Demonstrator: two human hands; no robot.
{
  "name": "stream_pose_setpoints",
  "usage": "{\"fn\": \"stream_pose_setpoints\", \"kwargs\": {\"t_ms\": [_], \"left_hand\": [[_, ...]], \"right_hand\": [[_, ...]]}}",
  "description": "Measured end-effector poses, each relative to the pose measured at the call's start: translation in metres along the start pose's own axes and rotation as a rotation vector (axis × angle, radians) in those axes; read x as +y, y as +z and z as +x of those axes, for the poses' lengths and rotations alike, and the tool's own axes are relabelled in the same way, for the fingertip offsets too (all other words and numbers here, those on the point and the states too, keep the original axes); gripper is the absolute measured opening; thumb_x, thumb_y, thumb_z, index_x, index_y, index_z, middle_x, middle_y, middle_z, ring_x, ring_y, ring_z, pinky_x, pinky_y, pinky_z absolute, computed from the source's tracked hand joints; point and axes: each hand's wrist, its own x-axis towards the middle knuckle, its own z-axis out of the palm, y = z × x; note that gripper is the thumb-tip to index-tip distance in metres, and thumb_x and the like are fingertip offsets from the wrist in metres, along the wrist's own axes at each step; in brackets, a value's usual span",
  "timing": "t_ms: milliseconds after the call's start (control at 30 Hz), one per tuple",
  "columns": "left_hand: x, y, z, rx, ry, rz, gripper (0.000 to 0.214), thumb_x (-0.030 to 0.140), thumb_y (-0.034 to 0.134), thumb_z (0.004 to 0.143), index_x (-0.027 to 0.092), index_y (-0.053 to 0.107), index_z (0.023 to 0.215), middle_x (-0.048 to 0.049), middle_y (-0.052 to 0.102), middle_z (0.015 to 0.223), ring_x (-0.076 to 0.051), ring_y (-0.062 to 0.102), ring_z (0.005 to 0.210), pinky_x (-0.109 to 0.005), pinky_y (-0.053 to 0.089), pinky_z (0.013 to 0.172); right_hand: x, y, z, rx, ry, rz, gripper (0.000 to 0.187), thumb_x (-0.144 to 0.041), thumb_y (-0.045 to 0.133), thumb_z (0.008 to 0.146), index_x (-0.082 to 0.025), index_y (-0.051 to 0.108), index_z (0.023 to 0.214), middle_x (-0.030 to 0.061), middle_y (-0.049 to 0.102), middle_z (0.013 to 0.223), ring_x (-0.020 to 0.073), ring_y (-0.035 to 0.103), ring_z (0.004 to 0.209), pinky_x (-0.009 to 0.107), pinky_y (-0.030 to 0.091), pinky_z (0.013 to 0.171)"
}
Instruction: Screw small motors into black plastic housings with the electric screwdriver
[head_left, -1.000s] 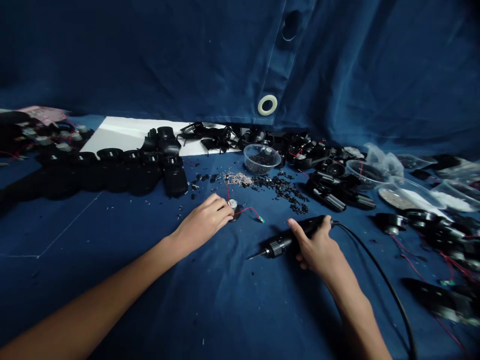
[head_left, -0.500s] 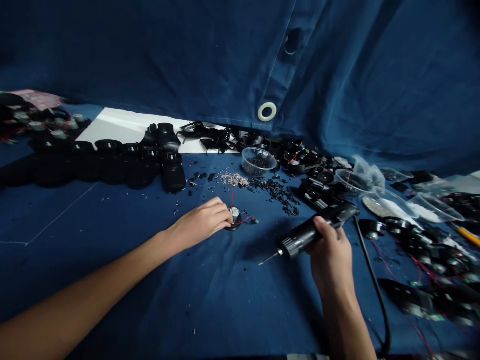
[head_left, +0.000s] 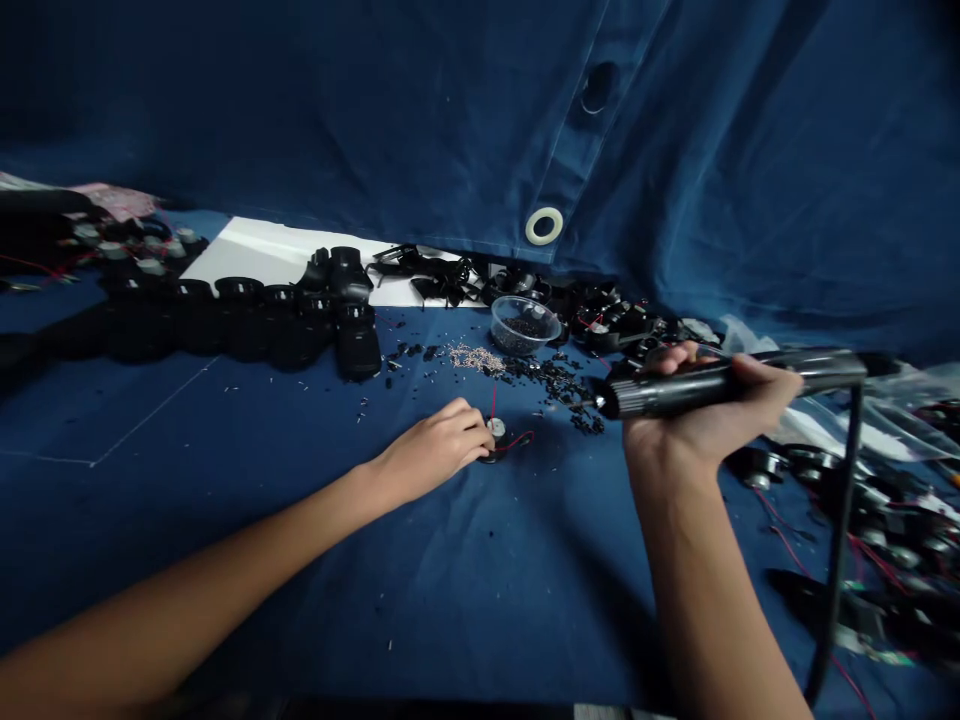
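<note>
Left hand (head_left: 429, 450) down on blue cloth (head_left: 480, 620), fingers curled over small round part (head_left: 495, 429), probably motor, view dim. Red wires (head_left: 517, 440) trail off it. Right hand (head_left: 701, 415) raised, clenched round electric screwdriver (head_left: 675, 388), long axis near level, nose pointing left toward part. Left hand nearer, touching part. Black cord (head_left: 841, 530) hangs from driver.

Right in front of you, a deep blue fabric backdrop (head_left: 300, 110) hangs in heavy folds, with a pale ring grommet (head_left: 544, 226) set in its stitched band and a dark round eyelet (head_left: 600, 87) higher up. Below, blue cloth (head_left: 225, 560) covers your worktop, a thin white line (head_left: 154, 412) crossing it, and a white sheet (head_left: 277, 255) shows at the back. The light's dim and bluish.
</note>
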Motion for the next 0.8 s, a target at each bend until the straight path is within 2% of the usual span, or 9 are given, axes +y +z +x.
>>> {"fn": "stream_pose_setpoints", "kwargs": {"t_ms": [67,133,300,400,500,633,800], "left_hand": [[-0.001,0.003,-0.001,0.022,-0.010,0.000,0.018,0.020,0.046,0.094,0.017,0.063,0.097,-0.0042,0.061,0.094,-0.017,0.051,0.095,-0.029,0.048,0.084],[-0.002,0.006,-0.003,0.041,-0.009,0.000,0.018,0.021,0.046,0.094,0.017,0.063,0.098,-0.0040,0.061,0.095,-0.016,0.050,0.095,-0.030,0.047,0.087],[-0.002,0.010,-0.005,0.079,-0.021,-0.039,0.014,0.023,0.050,0.092,0.016,0.059,0.101,-0.0040,0.061,0.100,-0.017,0.050,0.098,-0.032,0.047,0.090],[0.003,0.007,-0.006,0.117,-0.056,-0.086,0.021,0.029,0.056,0.090,0.016,0.057,0.106,-0.0052,0.060,0.103,-0.018,0.051,0.100,-0.034,0.046,0.090],[0.009,0.003,-0.006,0.212,-0.091,-0.135,0.027,0.033,0.060,0.087,0.016,0.056,0.108,-0.0064,0.060,0.104,-0.018,0.052,0.099,-0.036,0.046,0.088],[0.017,0.003,-0.005,0.360,-0.098,-0.154,0.024,0.029,0.063,0.085,0.016,0.056,0.104,-0.0060,0.062,0.100,-0.017,0.054,0.096,-0.035,0.046,0.086],[0.023,0.006,-0.004,0.420,-0.090,-0.135,0.015,0.022,0.062,0.085,0.017,0.058,0.098,-0.0049,0.063,0.094,-0.017,0.056,0.091,-0.035,0.047,0.083]], "right_hand": [[0.013,-0.001,-0.005,0.069,0.071,0.271,0.010,-0.027,0.039,0.072,-0.021,0.038,0.064,-0.0019,0.042,0.063,0.0067,0.044,0.051,0.019,0.040,0.043],[0.025,-0.001,-0.010,0.108,0.157,0.365,0.006,-0.022,0.042,0.070,-0.019,0.040,0.065,-0.0036,0.040,0.060,0.0055,0.042,0.048,0.017,0.036,0.040],[0.045,0.000,-0.011,0.188,0.259,0.374,0.007,-0.021,0.044,0.071,-0.019,0.039,0.067,-0.0048,0.041,0.058,0.0061,0.044,0.048,0.016,0.038,0.040],[0.051,-0.002,-0.009,0.228,0.295,0.382,0.008,-0.020,0.046,0.071,-0.019,0.039,0.068,-0.0053,0.041,0.058,0.0062,0.045,0.048,0.015,0.039,0.040],[0.053,-0.002,-0.011,0.235,0.342,0.397,0.009,-0.019,0.047,0.071,-0.019,0.039,0.068,-0.0053,0.042,0.057,0.0059,0.045,0.048,0.015,0.040,0.040],[0.054,0.001,-0.016,0.220,0.371,0.404,0.009,-0.020,0.047,0.072,-0.019,0.039,0.068,-0.0054,0.042,0.057,0.0059,0.046,0.048,0.014,0.041,0.040],[0.057,0.004,-0.021,0.231,0.415,0.418,0.008,-0.020,0.046,0.073,-0.019,0.039,0.070,-0.0053,0.044,0.056,0.0062,0.046,0.048,0.014,0.042,0.040]]}}
